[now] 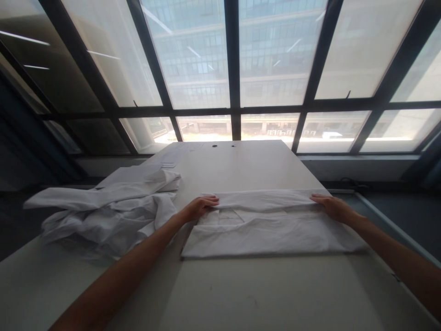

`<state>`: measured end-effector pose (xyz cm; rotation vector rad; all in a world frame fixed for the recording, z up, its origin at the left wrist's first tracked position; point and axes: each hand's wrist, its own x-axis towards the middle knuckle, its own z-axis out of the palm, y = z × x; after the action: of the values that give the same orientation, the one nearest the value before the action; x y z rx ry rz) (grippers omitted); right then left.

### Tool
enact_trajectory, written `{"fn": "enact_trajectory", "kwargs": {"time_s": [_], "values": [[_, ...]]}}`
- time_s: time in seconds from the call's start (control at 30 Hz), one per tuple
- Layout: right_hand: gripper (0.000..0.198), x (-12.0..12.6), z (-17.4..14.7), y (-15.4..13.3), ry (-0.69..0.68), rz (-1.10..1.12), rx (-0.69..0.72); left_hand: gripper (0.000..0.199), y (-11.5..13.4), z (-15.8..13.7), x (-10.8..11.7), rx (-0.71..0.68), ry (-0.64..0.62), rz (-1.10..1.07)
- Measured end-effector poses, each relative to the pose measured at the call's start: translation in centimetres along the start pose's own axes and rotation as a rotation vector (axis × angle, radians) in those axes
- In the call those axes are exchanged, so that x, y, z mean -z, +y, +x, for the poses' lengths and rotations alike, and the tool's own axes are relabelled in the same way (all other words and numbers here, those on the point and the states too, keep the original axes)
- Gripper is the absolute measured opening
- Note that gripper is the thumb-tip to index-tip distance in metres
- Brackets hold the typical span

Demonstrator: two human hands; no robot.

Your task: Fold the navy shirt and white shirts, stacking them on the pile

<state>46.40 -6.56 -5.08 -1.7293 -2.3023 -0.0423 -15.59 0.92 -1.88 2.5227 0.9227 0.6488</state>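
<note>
A white garment [275,232], folded into a long flat strip, lies crosswise on the white table [262,294]. Its far edge is turned over toward me, with a narrow gap between that flap and the nearer fold. My left hand [199,207] grips the flap at its left end, fingers on top and closed over the cloth. At the opposite end my right hand [334,208] pinches the same flap near the table's right side. The fingertips of both hands partly disappear against the fabric.
Crumpled white cloth [117,211] is heaped on the left, partly over the table's edge, close to my left forearm. Papers [168,161] lie behind it. Two dark holes mark the table's far end, before large framed windows [200,55]. Dark curtains hang at both sides.
</note>
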Motion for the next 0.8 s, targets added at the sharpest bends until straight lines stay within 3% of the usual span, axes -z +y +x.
{"fn": "enact_trajectory", "kwargs": {"time_s": [0.13, 0.2, 0.27, 0.33, 0.4, 0.47, 0.63, 0.7, 0.8], "values": [[0.067, 0.3, -0.6, -0.2, -0.061, -0.027, 0.007, 0.036, 1.2, 0.2, 1.2, 0.013, -0.114, 0.085], [0.057, 1.0, -0.7, -0.7, -0.101, -0.061, -0.039, 0.036, 2.3, 0.5, 2.0, 0.030, -0.177, 0.127], [0.046, 1.9, -0.4, -1.7, -0.087, -0.094, -0.124, 0.039, 3.6, 1.5, 2.3, 0.057, -0.163, 0.175], [0.043, 2.7, 0.8, -3.7, 0.025, -0.087, -0.213, 0.046, 5.1, 3.4, 1.6, 0.079, -0.081, 0.215], [0.046, 2.9, 3.2, -6.8, 0.165, -0.026, -0.246, 0.050, 6.6, 6.3, -0.1, 0.086, -0.018, 0.234], [0.048, 2.4, 6.4, -10.6, 0.219, 0.042, -0.231, 0.049, 8.3, 9.7, -2.7, 0.090, -0.012, 0.243], [0.053, -1.1, 13.8, -19.2, 0.078, 0.026, -0.229, 0.048, 11.3, 15.7, -10.0, 0.153, -0.062, 0.308], [0.055, -2.7, 14.8, -20.8, -0.013, 0.018, -0.202, 0.053, 11.7, 16.2, -12.1, 0.162, -0.100, 0.352], [0.054, -4.1, 14.1, -20.5, -0.067, 0.014, -0.153, 0.057, 11.4, 15.9, -13.7, 0.170, -0.151, 0.426]]}}
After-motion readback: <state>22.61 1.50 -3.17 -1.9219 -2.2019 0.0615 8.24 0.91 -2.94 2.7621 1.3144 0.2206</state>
